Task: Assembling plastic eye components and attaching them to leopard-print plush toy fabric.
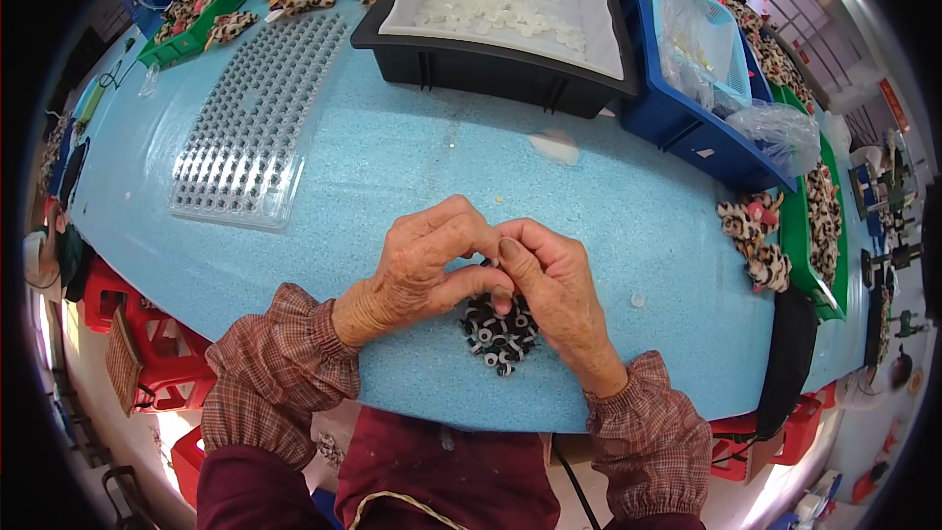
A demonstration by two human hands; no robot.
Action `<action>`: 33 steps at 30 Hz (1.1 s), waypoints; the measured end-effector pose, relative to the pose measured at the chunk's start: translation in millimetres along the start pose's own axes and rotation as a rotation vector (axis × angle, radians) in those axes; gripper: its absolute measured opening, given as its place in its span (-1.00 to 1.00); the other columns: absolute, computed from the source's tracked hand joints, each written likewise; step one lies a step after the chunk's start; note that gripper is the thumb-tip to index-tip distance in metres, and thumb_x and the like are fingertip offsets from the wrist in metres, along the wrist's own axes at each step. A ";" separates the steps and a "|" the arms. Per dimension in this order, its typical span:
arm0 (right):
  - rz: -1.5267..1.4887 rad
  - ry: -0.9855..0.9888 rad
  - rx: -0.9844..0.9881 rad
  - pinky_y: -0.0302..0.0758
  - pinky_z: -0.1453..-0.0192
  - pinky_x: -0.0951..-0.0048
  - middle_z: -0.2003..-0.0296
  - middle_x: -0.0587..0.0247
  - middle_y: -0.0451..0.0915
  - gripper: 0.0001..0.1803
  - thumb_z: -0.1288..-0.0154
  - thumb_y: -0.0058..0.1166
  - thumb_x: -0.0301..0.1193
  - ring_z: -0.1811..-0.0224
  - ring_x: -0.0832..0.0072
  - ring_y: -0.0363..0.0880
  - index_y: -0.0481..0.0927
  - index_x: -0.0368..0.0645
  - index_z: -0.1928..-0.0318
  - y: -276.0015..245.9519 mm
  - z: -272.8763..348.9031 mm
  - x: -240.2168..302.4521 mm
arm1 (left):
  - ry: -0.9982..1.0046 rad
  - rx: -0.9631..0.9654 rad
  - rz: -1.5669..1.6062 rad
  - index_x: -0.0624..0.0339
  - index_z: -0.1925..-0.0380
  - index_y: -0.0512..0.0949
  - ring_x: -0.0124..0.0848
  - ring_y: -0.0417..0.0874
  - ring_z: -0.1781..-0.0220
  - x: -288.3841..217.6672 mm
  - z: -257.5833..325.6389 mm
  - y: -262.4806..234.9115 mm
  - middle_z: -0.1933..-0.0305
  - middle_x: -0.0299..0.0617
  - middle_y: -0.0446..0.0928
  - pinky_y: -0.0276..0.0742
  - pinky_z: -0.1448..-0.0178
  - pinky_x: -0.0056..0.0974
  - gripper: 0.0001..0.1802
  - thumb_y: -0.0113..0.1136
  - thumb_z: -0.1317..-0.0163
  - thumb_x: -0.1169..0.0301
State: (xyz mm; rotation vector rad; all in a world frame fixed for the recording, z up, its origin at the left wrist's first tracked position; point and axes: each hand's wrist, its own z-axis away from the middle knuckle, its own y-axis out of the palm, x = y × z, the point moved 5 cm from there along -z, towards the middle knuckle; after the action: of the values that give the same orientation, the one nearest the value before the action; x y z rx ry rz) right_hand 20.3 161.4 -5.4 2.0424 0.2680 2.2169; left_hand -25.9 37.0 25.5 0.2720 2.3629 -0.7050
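Blue bench [392, 147] | parts [500, 342] lay bodyward, between my left hand [424, 260] and nearer right hand [561, 296] | both curled; couldn't tell grip

At left stands a red stool [175, 361]; at right, a green tray [830, 304] holds spotted plush pieces [823, 221]

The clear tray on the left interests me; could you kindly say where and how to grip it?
The clear tray is probably best pinched by its near right corner, coming from the person's side: it lies flat on the blue tabletop, and a bare margin there extends beyond the dark-spotted grid.
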 end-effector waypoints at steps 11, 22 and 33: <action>-0.002 -0.056 -0.028 0.27 0.60 0.70 0.63 0.41 0.42 -0.70 -0.44 -0.11 -0.26 0.66 0.76 0.33 0.48 -0.27 0.29 0.1 0.0 -0.7 | -0.017 -0.112 -0.013 0.18 0.38 0.54 -0.53 0.49 0.54 -4.7 1.4 0.6 0.42 -0.27 0.52 0.45 0.48 -0.43 -0.67 0.48 0.16 0.41; 0.135 -0.095 -0.062 0.24 0.66 0.69 0.64 0.41 0.44 -0.65 -0.42 -0.08 -0.20 0.70 0.74 0.34 0.50 -0.25 0.34 -2.8 -0.9 5.4 | -0.189 -0.103 0.116 0.20 0.40 0.58 -0.53 0.61 0.45 2.3 3.7 -0.4 0.42 -0.25 0.55 0.53 0.39 -0.45 -0.72 0.46 0.14 0.45; -0.060 0.028 0.088 0.29 0.61 0.73 0.59 0.38 0.51 -0.69 -0.38 -0.01 -0.24 0.67 0.74 0.41 0.56 -0.27 0.29 -9.4 -1.0 10.6 | -0.268 -0.002 0.240 0.19 0.47 0.55 -0.56 0.53 0.47 8.1 2.0 3.0 0.45 -0.31 0.51 0.45 0.41 -0.44 -0.72 0.49 0.17 0.44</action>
State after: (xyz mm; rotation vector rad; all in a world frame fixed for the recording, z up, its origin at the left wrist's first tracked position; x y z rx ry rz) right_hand 18.1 172.7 3.0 2.0187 0.4304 2.2377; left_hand -29.9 38.5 17.7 0.4244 2.0356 -0.5846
